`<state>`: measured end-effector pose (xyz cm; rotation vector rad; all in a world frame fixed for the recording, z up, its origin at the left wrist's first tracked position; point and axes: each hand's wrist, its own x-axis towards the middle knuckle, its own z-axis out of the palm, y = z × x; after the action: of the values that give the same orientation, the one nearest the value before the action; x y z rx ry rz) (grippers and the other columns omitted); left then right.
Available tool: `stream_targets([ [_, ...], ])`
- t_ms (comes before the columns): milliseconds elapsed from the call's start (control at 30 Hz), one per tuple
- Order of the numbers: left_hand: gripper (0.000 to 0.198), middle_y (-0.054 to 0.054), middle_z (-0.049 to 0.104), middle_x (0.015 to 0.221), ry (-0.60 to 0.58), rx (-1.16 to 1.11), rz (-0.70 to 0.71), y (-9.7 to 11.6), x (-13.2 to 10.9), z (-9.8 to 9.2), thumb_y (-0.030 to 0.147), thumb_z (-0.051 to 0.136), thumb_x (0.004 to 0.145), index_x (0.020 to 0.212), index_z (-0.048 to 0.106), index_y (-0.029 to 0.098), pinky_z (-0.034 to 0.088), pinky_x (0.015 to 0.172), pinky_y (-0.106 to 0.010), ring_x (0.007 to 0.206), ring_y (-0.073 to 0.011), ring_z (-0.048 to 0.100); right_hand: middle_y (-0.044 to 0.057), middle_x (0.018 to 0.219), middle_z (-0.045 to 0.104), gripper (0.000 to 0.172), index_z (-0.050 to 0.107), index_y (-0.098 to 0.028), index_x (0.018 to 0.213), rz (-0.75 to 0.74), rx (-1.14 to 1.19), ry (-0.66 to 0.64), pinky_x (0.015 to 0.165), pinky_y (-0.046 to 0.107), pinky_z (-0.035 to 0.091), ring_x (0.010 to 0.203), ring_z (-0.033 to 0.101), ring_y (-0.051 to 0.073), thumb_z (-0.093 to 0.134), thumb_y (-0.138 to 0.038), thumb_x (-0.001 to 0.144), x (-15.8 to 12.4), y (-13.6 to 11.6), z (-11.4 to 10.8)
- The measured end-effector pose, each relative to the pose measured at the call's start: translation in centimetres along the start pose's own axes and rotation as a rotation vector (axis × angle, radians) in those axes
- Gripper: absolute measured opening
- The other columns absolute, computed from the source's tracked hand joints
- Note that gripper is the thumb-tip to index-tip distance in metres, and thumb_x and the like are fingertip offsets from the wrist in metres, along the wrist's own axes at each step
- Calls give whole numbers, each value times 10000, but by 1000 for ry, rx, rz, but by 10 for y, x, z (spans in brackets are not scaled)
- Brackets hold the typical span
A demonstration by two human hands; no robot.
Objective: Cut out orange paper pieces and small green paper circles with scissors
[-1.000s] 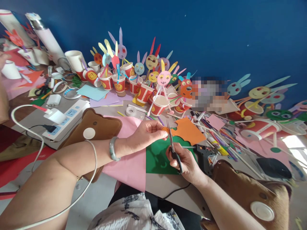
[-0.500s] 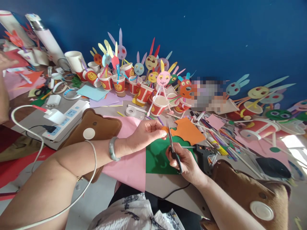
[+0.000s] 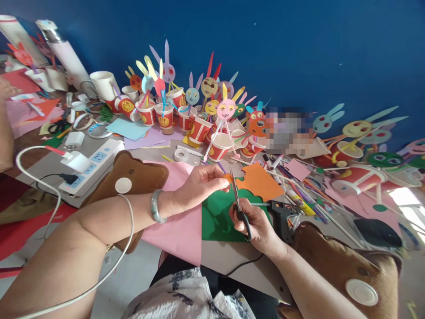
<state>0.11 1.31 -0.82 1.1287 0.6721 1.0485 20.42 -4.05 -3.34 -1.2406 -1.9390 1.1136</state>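
Between thumb and fingers, my left hand (image 3: 209, 181) pinches a small piece of orange paper (image 3: 228, 177). My right hand (image 3: 252, 221) is closed round the black handles of a pair of scissors (image 3: 236, 195), whose blades point up and lie against the edge of the orange piece. Under the hands lie a green sheet (image 3: 215, 221) and a pink sheet (image 3: 186, 239). A larger orange sheet (image 3: 264, 182) with scalloped cut-outs rests just behind the scissors. To the right of my right hand is a black glue gun (image 3: 280, 219).
Red paper cups (image 3: 221, 148) with paper rabbit heads line the blue wall. At left stand a power strip (image 3: 94, 166) and a brown cushion (image 3: 142, 170); a white cable (image 3: 132, 217) crosses my left forearm. Pens and sticks (image 3: 308, 195) lie right. Another person's arm (image 3: 5, 128) shows far left.
Both my hands stay nearly in place, with the scissors still at the orange piece. At far left, the other person's hand has shifted slightly.
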Motion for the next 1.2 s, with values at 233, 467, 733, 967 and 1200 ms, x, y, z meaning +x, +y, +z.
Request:
stream_targets([
  [233,303,-21,628,707,49,9,-5,3,-1,1,367,524,905,700,593,155,504,746,-308,726,-150,627,30,661,536,670,539,-190,646,-1,-3,6,549,289,374,622,463,163,499,-850,752,0,1,1],
  [467,229,-19,651,706,-10,32,-9,2,-2,1,322,723,790,724,601,140,498,729,-283,717,-130,623,22,650,523,676,534,-190,642,12,0,-2,545,287,365,614,457,158,506,-858,738,0,1,1],
  [733,141,-8,651,688,-2,-1,-32,0,-2,1,212,707,776,720,608,128,511,730,-277,706,-119,641,26,650,525,667,528,-191,635,-3,-10,-9,561,293,376,639,461,169,509,-847,752,1,-2,1],
  [967,123,-15,661,698,-23,-16,-81,1,-2,2,182,699,770,713,608,122,512,703,-264,702,-112,634,27,652,521,678,554,-183,652,-6,-14,-14,562,295,383,645,468,171,501,-852,753,1,-2,0],
  [1200,124,-16,656,709,-35,0,-82,2,-3,2,181,701,768,716,603,126,518,720,-274,714,-115,635,29,654,531,674,542,-185,641,-13,-8,-5,548,292,384,632,468,165,517,-851,743,1,-3,0],
])
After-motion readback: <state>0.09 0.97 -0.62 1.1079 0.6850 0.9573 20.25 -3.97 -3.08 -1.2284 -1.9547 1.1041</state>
